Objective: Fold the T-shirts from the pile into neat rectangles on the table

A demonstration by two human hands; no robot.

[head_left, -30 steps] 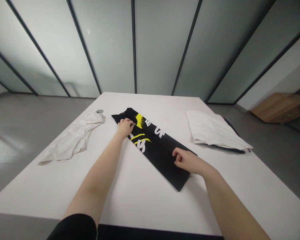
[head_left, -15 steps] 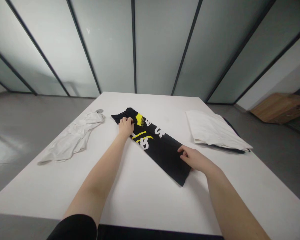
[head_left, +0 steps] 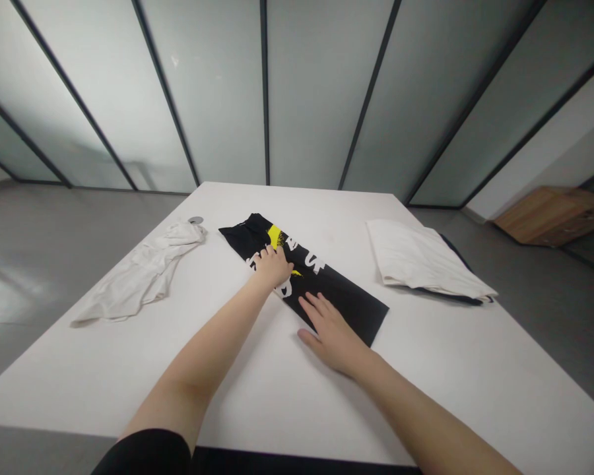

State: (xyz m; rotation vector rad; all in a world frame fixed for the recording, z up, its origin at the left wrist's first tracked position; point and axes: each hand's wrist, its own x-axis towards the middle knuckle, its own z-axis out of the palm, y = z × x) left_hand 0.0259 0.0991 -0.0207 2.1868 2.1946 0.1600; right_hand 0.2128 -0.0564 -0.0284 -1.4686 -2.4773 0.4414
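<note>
A black garment (head_left: 349,300) with white and yellow print lies folded into a long narrow strip, running diagonally across the middle of the white table (head_left: 257,389). My left hand (head_left: 273,265) rests on the printed part of the strip with its fingers curled down against the cloth. My right hand (head_left: 330,328) lies flat and open on the strip's near edge, fingers stretched out, just beside the left hand.
A crumpled white garment (head_left: 141,277) lies at the table's left side, with a small round metal disc (head_left: 196,220) beyond it. A folded white cloth (head_left: 420,257) on top of something dark sits at the right. A wooden cabinet (head_left: 549,214) stands on the floor far right.
Both hands have come together toward the strip's middle. My left hand slid down from the far end; my right hand left the near end and now lies flat. The strip looks shorter.
</note>
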